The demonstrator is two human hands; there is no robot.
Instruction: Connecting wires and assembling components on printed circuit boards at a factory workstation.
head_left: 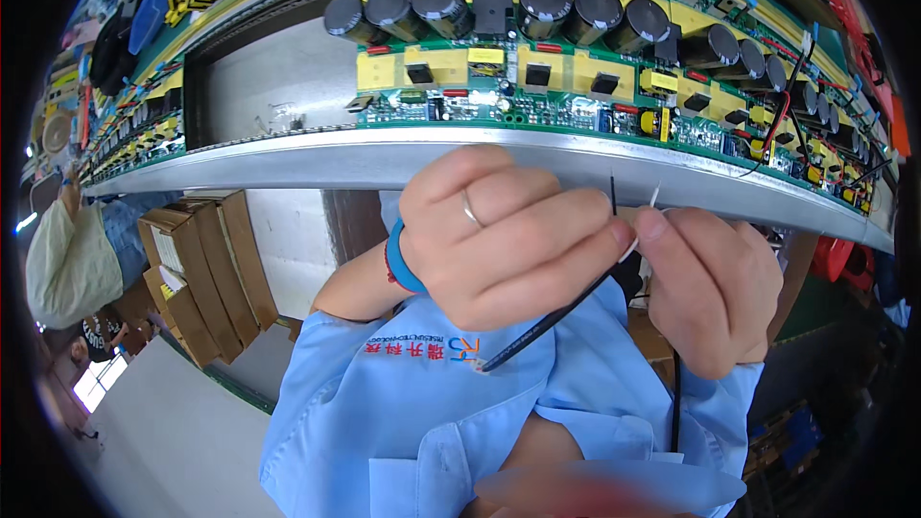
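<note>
- Cardboard boxes [197,273]: brown, stacked at far left below the bench's metal edge [317,165]; pale labels on their sides.
- L. hand [504,235]: curled shut, pinching the black wire [547,321] w/ thumb and forefinger, prob. to steady it.
- R. hand [715,283]: closed, fingertips gripping the white cable tie [641,230] beside the wire.
- Circuit board [537,67]: green/yellow, black capacitors, along the bench above the hands.

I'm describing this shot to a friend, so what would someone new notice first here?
First, the two hands meeting at centre: the left hand and the right hand pinch a thin black wire and a white cable tie between their fingertips. Just above them, along a curved metal rail, sits a long green and yellow circuit board with a row of big black capacitors.
</note>
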